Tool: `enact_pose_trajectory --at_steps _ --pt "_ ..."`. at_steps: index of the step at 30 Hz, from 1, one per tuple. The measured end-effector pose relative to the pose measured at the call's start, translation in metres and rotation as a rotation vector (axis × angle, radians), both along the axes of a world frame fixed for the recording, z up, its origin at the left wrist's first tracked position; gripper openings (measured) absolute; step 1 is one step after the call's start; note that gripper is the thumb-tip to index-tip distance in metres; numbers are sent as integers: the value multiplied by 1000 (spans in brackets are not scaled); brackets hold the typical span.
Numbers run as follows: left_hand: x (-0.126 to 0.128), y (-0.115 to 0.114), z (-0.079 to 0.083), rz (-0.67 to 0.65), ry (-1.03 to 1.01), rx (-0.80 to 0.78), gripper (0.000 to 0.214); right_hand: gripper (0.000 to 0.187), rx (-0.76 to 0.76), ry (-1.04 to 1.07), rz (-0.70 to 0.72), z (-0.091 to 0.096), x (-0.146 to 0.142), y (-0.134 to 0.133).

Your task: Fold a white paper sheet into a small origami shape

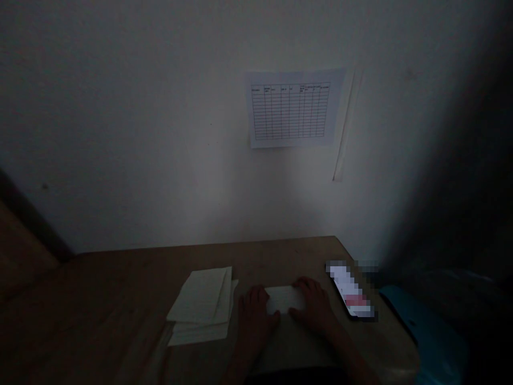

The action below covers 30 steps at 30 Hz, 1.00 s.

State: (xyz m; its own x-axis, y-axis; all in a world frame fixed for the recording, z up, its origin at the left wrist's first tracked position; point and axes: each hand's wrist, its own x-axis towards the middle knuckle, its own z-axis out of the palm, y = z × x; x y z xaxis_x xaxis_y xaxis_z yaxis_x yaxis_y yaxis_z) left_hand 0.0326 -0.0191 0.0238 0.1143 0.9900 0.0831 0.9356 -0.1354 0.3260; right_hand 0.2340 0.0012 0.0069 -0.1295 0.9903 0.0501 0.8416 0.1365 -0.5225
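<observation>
Dim counter (120,299): left hand (254,313) and right hand (316,305) lie flat, fingers unclenched, on the folded white sheet (285,298) at centre. Risk: right wrist could nudge the adjacent phone (352,294) over the edge.

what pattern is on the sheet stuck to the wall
A black-lined table grid on the white sheet, clearest in the head view.

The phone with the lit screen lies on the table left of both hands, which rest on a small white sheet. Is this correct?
Not entirely. The head view shows the phone right of both hands, beside the right hand. The left hand and the right one do rest on the small white sheet.
</observation>
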Motion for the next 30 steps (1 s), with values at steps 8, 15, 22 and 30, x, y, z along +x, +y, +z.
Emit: enact_pose_trajectory --at_steps 8,15,22,30 --pt "-26 3 8 -160 -13 -50 39 70 -31 72 115 0 21 7" --pt "-51 9 -3 -287 -17 -70 54 74 -60 209 266 0 44 10" --pt "-58 13 -18 -297 -23 -49 55 71 12 185 295 -3 43 9" --pt "-55 8 -25 -290 -2 24 52 65 86 172 246 -17 38 7"
